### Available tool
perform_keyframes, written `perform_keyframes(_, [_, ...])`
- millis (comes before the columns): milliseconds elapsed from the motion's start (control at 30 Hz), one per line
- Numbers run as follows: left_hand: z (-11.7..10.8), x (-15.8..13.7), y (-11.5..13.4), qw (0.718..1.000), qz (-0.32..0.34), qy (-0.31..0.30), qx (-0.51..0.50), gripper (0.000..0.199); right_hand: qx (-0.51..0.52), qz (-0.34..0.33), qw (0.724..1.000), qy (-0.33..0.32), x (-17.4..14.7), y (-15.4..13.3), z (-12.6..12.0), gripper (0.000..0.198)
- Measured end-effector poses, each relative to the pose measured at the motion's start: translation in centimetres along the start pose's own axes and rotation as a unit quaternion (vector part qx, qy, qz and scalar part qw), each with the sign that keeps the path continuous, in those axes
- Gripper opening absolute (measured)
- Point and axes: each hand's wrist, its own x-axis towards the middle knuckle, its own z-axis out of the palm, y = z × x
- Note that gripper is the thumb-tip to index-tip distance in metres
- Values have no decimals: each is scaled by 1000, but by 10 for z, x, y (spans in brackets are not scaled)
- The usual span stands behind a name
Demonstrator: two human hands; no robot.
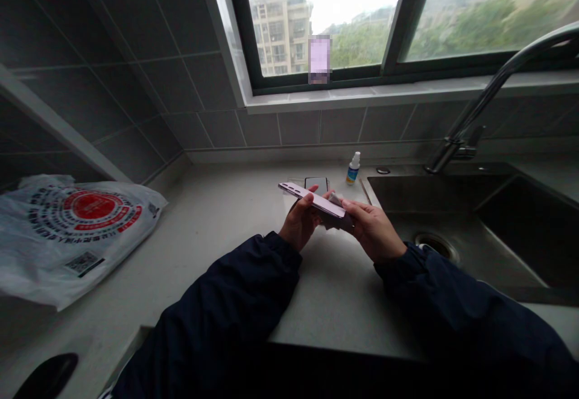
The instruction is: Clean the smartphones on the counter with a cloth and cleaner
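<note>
PHONE IN BOTH HANDS OVER COUNTER; BAG PRINT LARGELY UNREADABLE

Clock taken from the phone, 12 = twd window.

Pinkish phone (312,197) held above the pale counter (217,206), back up & tilted, w/ a row of dark camera lenses at its 10 o'clock end. L hand (299,218) closed round the phone's near side, thumb on the back. R hand (373,227) at the 4 o'clock end, fingers drawn tight on a small grey cloth (335,197), or sth like it, against the back; can't tell if they grip the phone's edge too. Darker material hangs underneath; unclear if same piece. Both arms in navy sleeves (226,290).

Just beyond at 12: flat dark-edged rectangle (316,183) on counter, partly hidden by the phone. At 2, near: small white-capped bottle (353,170), label blue w/ yellow at the base, lettering too small to read.

At 9, well apart: white plastic bag (27,260). Print = solid red disc ringed by black Chinese characters, red strips below, plus a b/w QR code; chars too curved & soft to read for certain.

At 3: steel sink (488,242) w/ round drain; chrome tap (479,100) arching at 2. At 8, frame corner: dark rounded object (47,375), approx. half cut off. At 12: window (362,25), w/ a pixelated lilac patch (319,58), content unreadable.
</note>
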Motion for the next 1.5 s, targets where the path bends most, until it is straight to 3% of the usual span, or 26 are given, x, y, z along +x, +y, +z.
perform_keyframes(167, [1,-1,4,1000,-7,-10,-15,70,-18,4,1000,-10,3,5,-6,26])
perform_keyframes(533, [-1,1,3,998,-43,-23,-43,76,-22,4,1000,-15,0,7,-3,38])
perform_keyframes(900, [-1,1,3,999,-44,7,-27,67,-32,10,999,-24,7,14,-12,31])
perform_keyframes(1200, [0,2,2,998,-51,-2,-37,53,13,16,1000,13,7,12,-9,30])
perform_keyframes(1333, [-1,3,2,995,-66,7,-73,66,17,0,1000,-2,4,8,-5,38])
perform_keyframes(1500, [0,3,-1,996,-63,39,-47,62,7,-6,1000,-17,0,6,-2,49])
